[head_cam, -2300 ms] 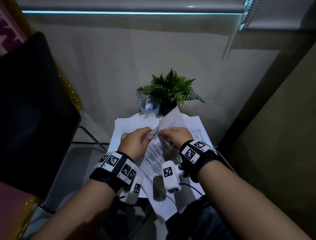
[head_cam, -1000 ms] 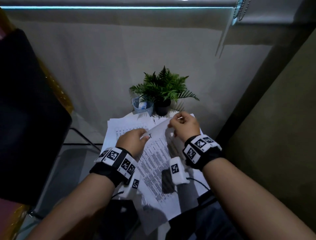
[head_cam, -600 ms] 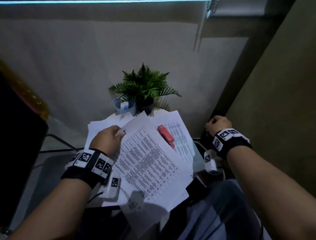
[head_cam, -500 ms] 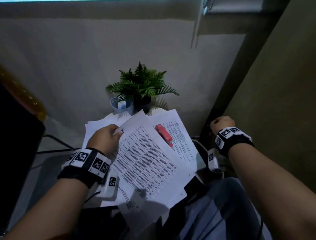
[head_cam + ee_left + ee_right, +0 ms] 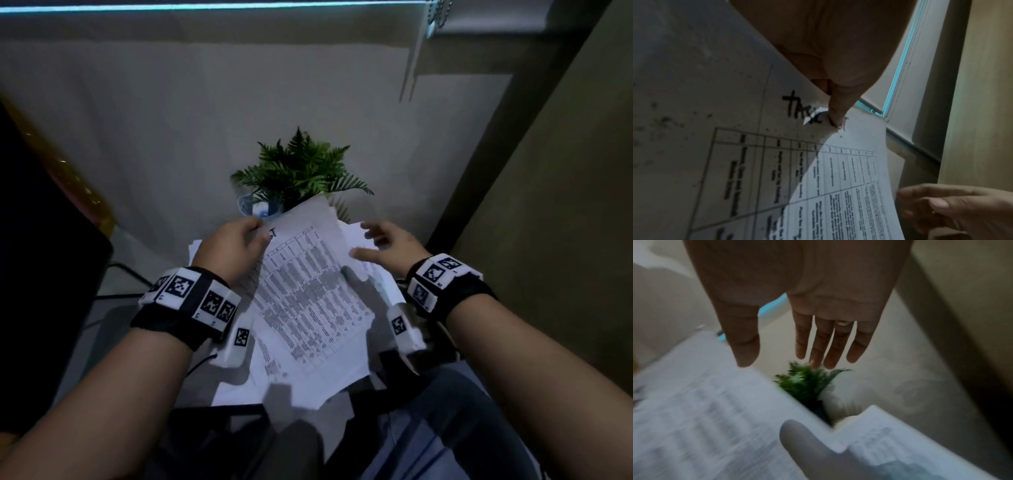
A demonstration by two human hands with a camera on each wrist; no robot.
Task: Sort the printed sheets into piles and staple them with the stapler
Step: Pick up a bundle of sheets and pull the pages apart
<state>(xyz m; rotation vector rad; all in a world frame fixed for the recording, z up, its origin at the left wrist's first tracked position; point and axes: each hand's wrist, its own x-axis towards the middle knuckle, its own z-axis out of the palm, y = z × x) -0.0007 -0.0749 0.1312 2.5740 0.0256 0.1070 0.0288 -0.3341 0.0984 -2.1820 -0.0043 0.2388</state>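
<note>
My left hand pinches the top left corner of a set of printed sheets with tables on them, held lifted and tilted over the small table. In the left wrist view the thumb presses the corner beside handwritten letters on the printed sheets. My right hand hovers with straight, spread fingers just right of the sheets' right edge, holding nothing; the right wrist view shows the open palm above the blurred sheets. More loose sheets lie beneath. The stapler is hidden.
A potted fern and a small clear cup stand at the table's far edge, against a beige wall. A dark chair is at the left. A wood panel rises close on the right. My legs are below the table edge.
My right hand came back from beyond the table's right side and opened beside the sheets. My left hand raised the set higher, which now covers the red stapler seen half a second ago.
</note>
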